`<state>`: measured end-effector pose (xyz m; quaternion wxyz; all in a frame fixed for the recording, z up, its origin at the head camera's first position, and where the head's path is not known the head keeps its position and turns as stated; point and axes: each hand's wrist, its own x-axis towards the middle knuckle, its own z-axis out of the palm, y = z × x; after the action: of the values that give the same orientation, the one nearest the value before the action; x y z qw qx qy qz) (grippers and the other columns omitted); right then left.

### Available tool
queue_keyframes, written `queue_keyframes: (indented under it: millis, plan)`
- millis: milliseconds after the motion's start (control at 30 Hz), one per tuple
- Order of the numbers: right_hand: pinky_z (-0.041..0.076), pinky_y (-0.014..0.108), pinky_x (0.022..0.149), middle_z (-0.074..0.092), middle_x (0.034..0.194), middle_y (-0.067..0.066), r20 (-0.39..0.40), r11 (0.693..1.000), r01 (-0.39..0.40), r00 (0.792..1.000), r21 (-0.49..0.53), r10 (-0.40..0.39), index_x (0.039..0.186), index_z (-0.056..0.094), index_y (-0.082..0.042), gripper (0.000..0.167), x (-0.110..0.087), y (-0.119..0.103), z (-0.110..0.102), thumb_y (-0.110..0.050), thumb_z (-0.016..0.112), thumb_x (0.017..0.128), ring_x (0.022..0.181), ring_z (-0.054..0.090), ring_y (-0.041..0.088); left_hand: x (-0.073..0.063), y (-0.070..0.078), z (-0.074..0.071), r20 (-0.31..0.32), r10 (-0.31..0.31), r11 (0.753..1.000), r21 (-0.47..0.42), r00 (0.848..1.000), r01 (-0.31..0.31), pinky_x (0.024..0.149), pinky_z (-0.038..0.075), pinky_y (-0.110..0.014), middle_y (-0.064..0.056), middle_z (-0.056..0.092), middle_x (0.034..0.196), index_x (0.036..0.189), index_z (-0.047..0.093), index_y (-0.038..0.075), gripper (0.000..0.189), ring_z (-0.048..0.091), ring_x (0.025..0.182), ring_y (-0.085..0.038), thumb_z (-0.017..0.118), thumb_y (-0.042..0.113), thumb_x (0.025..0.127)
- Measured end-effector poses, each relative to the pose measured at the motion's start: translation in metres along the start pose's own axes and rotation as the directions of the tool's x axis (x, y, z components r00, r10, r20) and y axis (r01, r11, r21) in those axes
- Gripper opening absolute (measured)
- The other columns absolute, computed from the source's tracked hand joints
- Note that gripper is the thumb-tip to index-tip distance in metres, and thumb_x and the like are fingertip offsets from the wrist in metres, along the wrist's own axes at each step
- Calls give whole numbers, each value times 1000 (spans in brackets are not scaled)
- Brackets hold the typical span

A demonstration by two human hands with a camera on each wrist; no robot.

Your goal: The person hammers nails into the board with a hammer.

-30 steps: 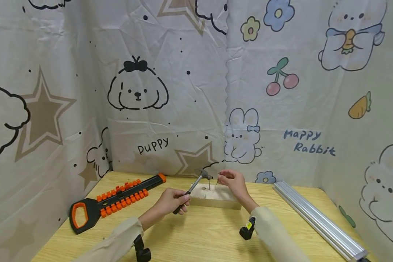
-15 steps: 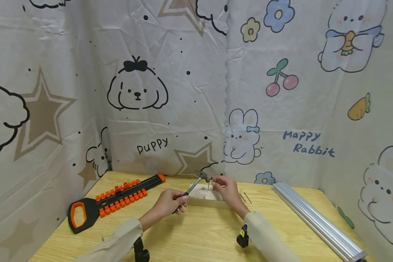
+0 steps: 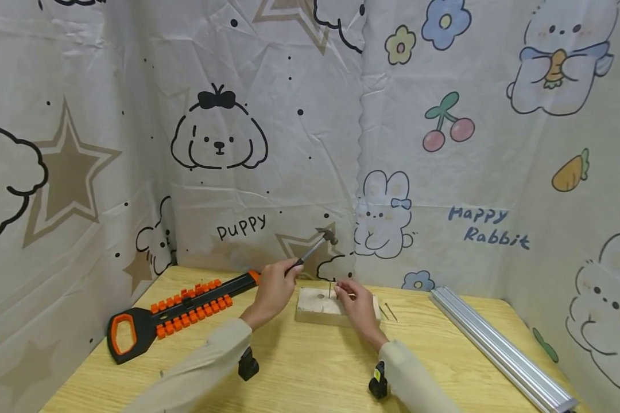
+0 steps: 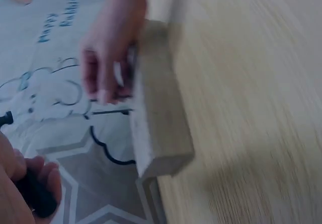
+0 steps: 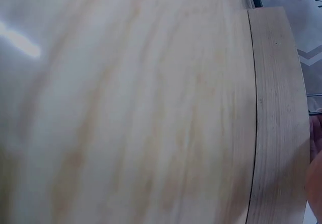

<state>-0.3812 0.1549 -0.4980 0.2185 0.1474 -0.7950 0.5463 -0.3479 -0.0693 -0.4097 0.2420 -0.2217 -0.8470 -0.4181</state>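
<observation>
My left hand point(image 3: 274, 289) grips a small claw hammer point(image 3: 312, 249) by its dark handle, its head raised above the wooden block point(image 3: 312, 315). In the left wrist view the handle end point(image 4: 37, 196) shows between my fingers. A nail point(image 3: 330, 289) stands upright in the block's top. Just right of it, my right hand point(image 3: 357, 301) pinches a second nail, mostly hidden by the fingers; in the left wrist view its tip end shows beside the standing nail point(image 4: 110, 112). The right wrist view shows the block's side point(image 5: 279, 113) and two thin nail shafts at the edge.
Loose nails point(image 3: 391, 311) lie on the table right of the block. A black and orange socket rail point(image 3: 191, 310) lies at the left. A long silver metal bar point(image 3: 501, 347) lies at the right. Printed curtains point(image 3: 310, 143) hang behind and beside the table.
My left hand has lifted the hammer up from the standing nail. My right hand has moved left and down to the block, close beside that nail, uncovering the loose nails.
</observation>
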Motion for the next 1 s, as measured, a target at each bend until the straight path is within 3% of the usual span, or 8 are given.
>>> queue_keyframes:
  millis: [133,200,333,533,667,733,900,1000]
  plan:
    - [60,25,80,76,98,19,7,1000,-7,1000,11,7,103,74,2,8,-1,-7,-2,-4,69,101,90,74,32,-5,-4,16,84,30,983,179,996,-45,52,41,-24,-6,69,74,93,76,1,11,48,57,-8,68,4,101]
    - [60,25,80,75,98,19,12,1000,-19,1000,11,19,102,73,1,7,-2,-7,-2,-4,69,101,90,74,31,-9,-8,22,86,50,973,219,995,-68,52,42,-24,-8,69,74,92,75,0,10,50,58,-9,69,1,99]
    - [60,23,80,76,98,17,13,1000,-25,1000,5,25,103,74,1,7,-2,-1,-1,-5,70,100,89,75,29,-10,-9,23,-3,110,972,208,994,-107,58,49,-28,-6,65,78,93,72,1,9,57,66,-13,67,1,101]
    - [59,24,80,76,98,15,-4,1000,-26,1000,3,26,103,74,-1,7,1,0,-4,-6,71,100,89,74,27,-9,-7,18,108,147,944,282,983,-172,60,54,-32,-8,67,81,94,72,-1,7,64,71,-19,68,1,100]
    - [59,22,80,76,99,17,11,999,-44,999,26,44,104,74,-1,7,2,1,-3,-6,71,100,89,75,28,-5,-6,16,34,190,961,198,981,-193,67,58,-35,-12,67,89,103,70,-5,7,67,78,-23,63,-2,102]
    - [59,22,80,76,100,20,14,999,-41,999,35,40,104,74,0,7,2,1,-3,-6,70,100,89,75,31,-3,-5,14,55,172,968,177,984,-179,65,56,-35,-12,66,87,101,68,-5,7,64,75,-21,62,-1,103]
    - [60,23,79,75,99,19,1,1000,-16,1000,20,16,104,73,2,8,0,2,0,-4,70,100,89,75,30,2,-5,10,182,89,961,241,979,-132,60,51,-33,-7,62,78,91,67,0,12,60,70,-18,64,1,102]
    - [59,22,79,76,99,16,7,999,-31,999,9,31,106,74,2,10,-1,4,2,-4,71,100,89,75,28,2,-4,7,143,42,981,180,989,-67,61,50,-32,-8,61,82,95,65,-1,12,58,72,-18,60,1,105]
